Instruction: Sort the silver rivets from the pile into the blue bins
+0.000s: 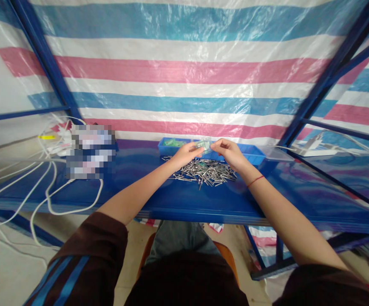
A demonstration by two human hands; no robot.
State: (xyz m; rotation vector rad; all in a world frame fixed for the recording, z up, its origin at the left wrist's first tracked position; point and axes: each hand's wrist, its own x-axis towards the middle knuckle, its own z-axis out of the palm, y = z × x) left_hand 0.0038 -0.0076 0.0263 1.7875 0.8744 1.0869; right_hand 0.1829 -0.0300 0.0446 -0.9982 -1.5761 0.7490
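A small clear plastic bag (pixel 205 143) with a greenish tint is held up between my two hands, above the pile. My left hand (pixel 187 154) pinches its left side between thumb and fingers. At its right edge, the fingertips of my right hand (pixel 227 151) are closed on it. Directly below lies a loose heap of thin silver metal pins (pixel 207 172), like screws or rivets; their exact kind is too small to tell. Behind the hands stands a long blue tray (pixel 255 157), partly hidden by them, with green pieces (pixel 171 142) in its left compartment.
The blue tabletop (pixel 171 199) carries everything. White cables (pixel 55 187) loop over its left side beside a blurred-out item (pixel 90 151). A white power strip (pixel 315 146) lies at the right. Blue metal posts (pixel 325 80) and a striped plastic sheet (pixel 184 72) enclose the back.
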